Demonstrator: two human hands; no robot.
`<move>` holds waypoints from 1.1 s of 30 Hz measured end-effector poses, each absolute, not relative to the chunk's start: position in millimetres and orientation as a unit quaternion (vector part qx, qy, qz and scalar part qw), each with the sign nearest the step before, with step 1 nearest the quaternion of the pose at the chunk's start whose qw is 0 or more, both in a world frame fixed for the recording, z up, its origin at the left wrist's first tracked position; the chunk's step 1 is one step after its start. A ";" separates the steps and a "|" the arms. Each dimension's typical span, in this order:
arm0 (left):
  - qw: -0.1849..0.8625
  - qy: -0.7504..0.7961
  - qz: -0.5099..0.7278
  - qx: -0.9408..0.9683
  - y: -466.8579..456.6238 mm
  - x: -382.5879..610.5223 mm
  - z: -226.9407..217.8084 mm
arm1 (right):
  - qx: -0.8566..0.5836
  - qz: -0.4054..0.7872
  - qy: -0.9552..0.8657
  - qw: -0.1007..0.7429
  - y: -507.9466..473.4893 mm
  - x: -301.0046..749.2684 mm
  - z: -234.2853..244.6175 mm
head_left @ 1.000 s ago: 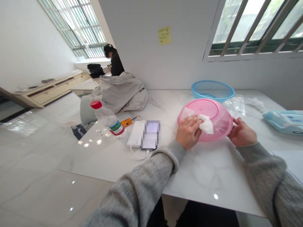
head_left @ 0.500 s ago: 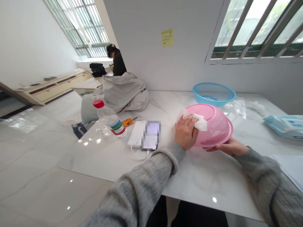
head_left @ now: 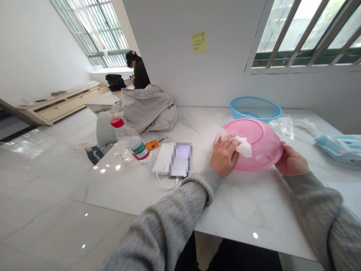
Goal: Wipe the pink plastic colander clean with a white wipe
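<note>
2 bare hands on a pink plastic basket (head_left: 263, 145) at a white marble table (head_left: 248, 203)
The left hand (head_left: 224, 157) has its fingers (head_left: 227, 145) pressed together, flat on a white wipe (head_left: 244, 146) against the basket's perforated outer side; the right hand (head_left: 291, 161) curls its fingers around the right rim. The basket stands tilted on the tabletop, just in front of a blue plastic basin (head_left: 255, 109). A pack of wet wipes (head_left: 338, 148) lies to the right of the right hand. Left of the left hand lie a white power bank (head_left: 163, 158), a pixelated phone (head_left: 180, 160) and a red-capped plastic bottle (head_left: 130, 141). Farther off, a person in black (head_left: 139, 73) sits beyond a grey blanket (head_left: 149, 109)
</note>
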State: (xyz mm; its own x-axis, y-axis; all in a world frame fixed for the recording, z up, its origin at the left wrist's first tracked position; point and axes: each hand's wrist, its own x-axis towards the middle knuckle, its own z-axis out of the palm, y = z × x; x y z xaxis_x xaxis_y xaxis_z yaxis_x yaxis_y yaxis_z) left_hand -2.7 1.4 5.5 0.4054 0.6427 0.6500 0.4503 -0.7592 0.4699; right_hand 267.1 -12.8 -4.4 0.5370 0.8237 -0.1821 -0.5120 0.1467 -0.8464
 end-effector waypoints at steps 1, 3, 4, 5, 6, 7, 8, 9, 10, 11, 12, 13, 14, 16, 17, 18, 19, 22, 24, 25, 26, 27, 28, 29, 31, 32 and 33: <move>0.110 0.340 0.445 0.821 0.6 -3.2 5.5 | -0.473 0.479 -0.189 0.715 -15.1 268.6 -6.8; 0.107 0.367 0.472 0.794 -1.0 -4.5 5.7 | -0.476 0.532 -0.251 0.654 -20.5 271.2 -10.2; 0.107 0.377 0.486 0.781 -1.8 -5.2 5.9 | -0.475 0.557 -0.289 0.617 -23.5 271.7 -11.0; 0.107 0.382 0.497 0.772 -2.6 -5.7 6.4 | -0.473 0.575 -0.326 0.582 -26.6 271.3 -11.0; 0.108 0.382 0.506 0.766 -3.3 -6.1 7.0 | -0.470 0.590 -0.360 0.549 -29.9 269.7 -10.2; 0.110 0.377 0.513 0.763 -3.8 -6.3 8.0 | -0.466 0.603 -0.392 0.515 -33.6 266.9 -8.8; 0.111 0.367 0.518 0.765 -4.1 -6.3 9.0 | -0.464 0.611 -0.416 0.488 -37.8 262.8 -6.8; 0.113 0.356 0.520 0.768 -4.3 -6.0 10.2 | -0.461 0.616 -0.434 0.469 -42.2 257.7 -4.5; 0.115 0.346 0.521 0.771 -4.2 -5.5 11.4 | -0.460 0.620 -0.448 0.451 -46.8 252.0 -2.1; 0.118 0.339 0.521 0.774 -4.0 -4.8 12.5 | -0.456 0.624 -0.458 0.439 -51.2 246.0 0.1; 0.121 0.335 0.520 0.776 -3.6 -4.1 13.3 | -0.451 0.624 -0.462 0.440 -55.1 240.3 2.1; 0.125 0.335 0.518 0.777 -3.1 -3.3 13.8 | -0.446 0.635 -0.463 0.428 -58.0 235.5 3.6; 0.130 0.337 0.516 0.777 -2.5 -2.7 13.9 | -0.446 0.651 -0.457 0.410 -59.8 231.9 4.8; 0.141 0.339 0.510 0.778 -1.2 -1.7 13.1 | -0.448 0.654 -0.414 0.447 -59.2 229.2 6.2; 0.147 0.337 0.505 0.781 -0.6 -1.5 12.2 | -0.447 0.648 -0.382 0.484 -56.7 230.0 7.0; 0.153 0.335 0.499 0.784 0.0 -1.4 11.2 | -0.443 0.636 -0.344 0.531 -53.0 231.8 8.1; 0.159 0.332 0.494 0.788 0.6 -1.4 10.0 | -0.434 0.619 -0.304 0.580 -48.1 234.4 9.6; 0.175 0.328 0.481 0.794 2.1 -1.6 6.0 | -0.410 0.537 -0.180 0.715 -31.2 242.8 15.6; 0.183 0.323 0.478 0.796 3.1 -1.6 3.0 | -0.429 0.472 -0.112 0.762 -22.2 245.9 18.8; 0.187 0.320 0.479 0.795 3.6 -1.4 1.5 | -0.443 0.447 -0.092 0.772 -19.4 246.2 19.5; 0.192 0.318 0.482 0.794 4.2 -1.2 0.0 | -0.456 0.431 -0.081 0.774 -17.8 245.8 19.8; 0.198 0.318 0.485 0.790 4.9 -0.9 -1.4 | -0.465 0.423 -0.080 0.774 -17.2 244.7 19.7; 0.206 0.321 0.490 0.784 5.7 -0.6 -2.7 | -0.469 0.420 -0.084 0.772 -17.6 243.0 19.5; 0.217 0.325 0.496 0.775 6.7 -0.3 -3.9 | -0.470 0.421 -0.090 0.771 -18.5 241.1 19.5; 0.250 0.330 0.518 0.748 9.0 0.2 -5.8 | -0.479 0.413 -0.102 0.768 -20.9 237.7 20.4; 0.273 0.330 0.535 0.729 10.3 0.3 -6.5 | -0.487 0.402 -0.103 0.769 -22.0 236.8 21.3; 0.299 0.329 0.554 0.704 11.7 0.2 -7.2 | -0.495 0.387 -0.102 0.771 -22.6 236.8 22.1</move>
